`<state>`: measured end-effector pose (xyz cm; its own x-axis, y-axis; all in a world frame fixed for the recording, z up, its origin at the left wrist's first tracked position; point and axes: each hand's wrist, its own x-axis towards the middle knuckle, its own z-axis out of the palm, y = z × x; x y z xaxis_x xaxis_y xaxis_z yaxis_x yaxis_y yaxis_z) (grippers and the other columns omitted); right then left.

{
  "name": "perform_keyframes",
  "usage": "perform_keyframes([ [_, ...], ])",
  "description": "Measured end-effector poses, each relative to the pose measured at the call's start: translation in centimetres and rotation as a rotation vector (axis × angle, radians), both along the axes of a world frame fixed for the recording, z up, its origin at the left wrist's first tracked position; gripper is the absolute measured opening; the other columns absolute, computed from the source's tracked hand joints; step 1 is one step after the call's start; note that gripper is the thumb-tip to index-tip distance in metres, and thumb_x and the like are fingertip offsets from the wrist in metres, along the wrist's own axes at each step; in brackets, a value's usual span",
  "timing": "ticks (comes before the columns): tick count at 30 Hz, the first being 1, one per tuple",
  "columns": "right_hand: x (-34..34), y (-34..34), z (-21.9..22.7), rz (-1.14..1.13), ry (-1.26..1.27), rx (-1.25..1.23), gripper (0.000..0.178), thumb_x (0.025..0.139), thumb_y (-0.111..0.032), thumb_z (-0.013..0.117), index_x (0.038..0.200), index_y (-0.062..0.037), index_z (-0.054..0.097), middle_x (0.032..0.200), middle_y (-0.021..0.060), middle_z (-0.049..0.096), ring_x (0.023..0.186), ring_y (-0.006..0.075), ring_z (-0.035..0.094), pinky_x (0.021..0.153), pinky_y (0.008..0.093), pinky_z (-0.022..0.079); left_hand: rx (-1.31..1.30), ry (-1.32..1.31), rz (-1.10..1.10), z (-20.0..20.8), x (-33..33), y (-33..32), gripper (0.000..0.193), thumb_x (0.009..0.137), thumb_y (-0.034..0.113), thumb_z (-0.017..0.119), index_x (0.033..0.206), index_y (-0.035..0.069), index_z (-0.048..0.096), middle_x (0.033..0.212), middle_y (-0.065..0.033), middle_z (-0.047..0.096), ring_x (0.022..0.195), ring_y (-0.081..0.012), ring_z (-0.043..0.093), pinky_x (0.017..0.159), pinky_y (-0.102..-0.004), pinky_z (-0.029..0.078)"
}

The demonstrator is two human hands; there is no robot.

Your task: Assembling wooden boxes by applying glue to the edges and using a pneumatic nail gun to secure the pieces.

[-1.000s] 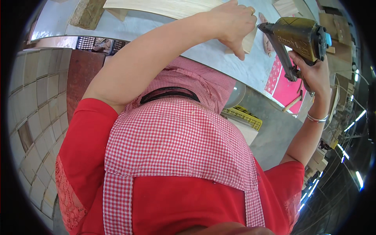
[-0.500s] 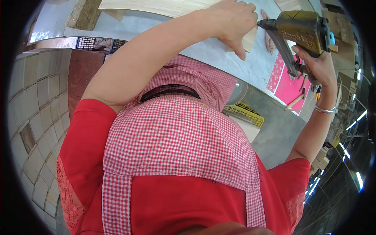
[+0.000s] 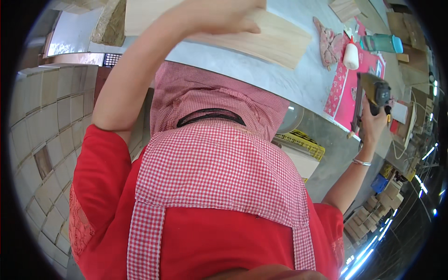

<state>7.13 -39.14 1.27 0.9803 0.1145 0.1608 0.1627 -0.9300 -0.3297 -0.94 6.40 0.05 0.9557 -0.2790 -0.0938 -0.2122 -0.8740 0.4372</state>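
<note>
My left hand (image 3: pixel 233 16) is over a long pale wooden board (image 3: pixel 275 39) at the top of the view, its thumb stretched toward the right. Its other fingers are hidden or cut off by the upper edge, so I cannot tell if it grips the wood. Off to the right, my right hand (image 3: pixel 373 122) is wrapped round the handle of a dark, brass-coloured nail gun (image 3: pixel 379 89). The nail gun is held away from the board, near the table's right end, above a pink patterned sheet (image 3: pixel 343 100).
On the grey-white table (image 3: pixel 261 74) lie a crumpled pink cloth (image 3: pixel 329 44), a white glue bottle (image 3: pixel 351 57), a teal drinking bottle (image 3: pixel 378 43) and a small wood piece (image 3: pixel 344 9). A rough wooden block (image 3: pixel 109 23) is at left. Stacked boards (image 3: pixel 51 140) line the left side.
My right hand has drawn the nail gun down and away from the board, uncovering the bottles. My left hand has moved left along the board, and more of the board's right end shows.
</note>
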Motion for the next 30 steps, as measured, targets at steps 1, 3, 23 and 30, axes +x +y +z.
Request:
perform_keyframes([
  [1, 0.3, -2.3, -1.5, 0.08, -0.1, -0.101, 0.035, 0.084, -0.031, 0.075, 0.105, -0.0028, 0.07, 0.073, 0.0122, 0.07, 0.064, 0.0235, 0.068, 0.058, 0.0366, 0.051, -0.063, -0.014, -0.021, -0.4, -0.1, -0.4, 0.051, 0.081, 0.036, 0.07, 0.11, -0.006, 0.06, 0.114, -0.0229, 0.062, 0.113, -0.0362, 0.057, 0.095, -0.0519, 0.043],
  [3, 0.6, -4.6, -4.5, 0.015, -0.125, -0.209, 0.038, 0.084, -0.032, 0.074, 0.109, -0.004, 0.069, 0.077, 0.0151, 0.07, 0.069, 0.0284, 0.069, 0.062, 0.0403, 0.052, -0.12, -0.031, -0.044, -2.0, -0.9, -1.5, 0.054, 0.078, 0.036, 0.073, 0.11, -0.005, 0.06, 0.114, -0.0227, 0.062, 0.113, -0.0358, 0.057, 0.095, -0.0515, 0.043],
  [23, 9.9, 2.0, -10.6, 0.062, -0.207, -0.113, 0.057, 0.088, -0.043, 0.067, 0.125, 0.0008, 0.062, 0.12, 0.0253, 0.064, 0.11, 0.0401, 0.063, 0.092, 0.0452, 0.05, 0.091, -0.409, 0.096, -13.9, -4.0, -5.0, 0.065, 0.085, 0.05, 0.066, 0.138, 0.016, 0.052, 0.143, -0.0125, 0.046, 0.136, -0.0323, 0.04, 0.112, -0.052, 0.029],
  [30, 19.9, 2.2, -16.4, -0.066, 0.046, -0.3, 0.085, 0.076, -0.061, 0.071, 0.132, 0.0008, 0.054, 0.125, 0.0272, 0.062, 0.117, 0.0412, 0.058, 0.1, 0.047, 0.047, 0.153, -0.356, 0.15, -14.7, -5.5, -4.6, 0.069, 0.087, 0.052, 0.063, 0.144, 0.017, 0.046, 0.153, -0.0157, 0.037, 0.143, -0.0339, 0.032, 0.115, -0.0566, 0.024],
])
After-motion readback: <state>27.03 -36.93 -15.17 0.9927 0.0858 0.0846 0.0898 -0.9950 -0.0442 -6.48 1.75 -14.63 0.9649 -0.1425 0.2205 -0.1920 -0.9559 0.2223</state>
